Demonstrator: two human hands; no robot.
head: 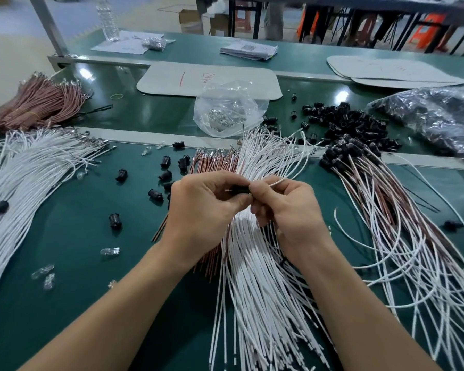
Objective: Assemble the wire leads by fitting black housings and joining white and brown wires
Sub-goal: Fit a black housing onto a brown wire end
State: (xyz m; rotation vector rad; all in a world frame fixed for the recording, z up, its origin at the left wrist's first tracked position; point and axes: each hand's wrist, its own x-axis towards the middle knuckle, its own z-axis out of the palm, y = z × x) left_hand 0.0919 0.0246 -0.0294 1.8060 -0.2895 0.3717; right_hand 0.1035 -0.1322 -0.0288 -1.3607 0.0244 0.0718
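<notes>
Green desk (75,236): a dark mat carrying wires and small parts.
Left hand (204,207): fingers curled, pinching a black housing (240,189) at the fingertips, above the middle of the desk.
Right hand (287,210): thumb and forefinger pinch a white wire (279,181) whose end meets the housing.
White bundle (265,277): fanned out beneath both hands.
Brown wires (214,160): just left of that bundle, partly under the left hand.
Loose housings (166,175): scattered left of the hands.
Housing pile (343,121): far right, behind wires with housings fitted (386,204).
Clear bag (228,108): behind the bundle, holding small metal parts.
</notes>
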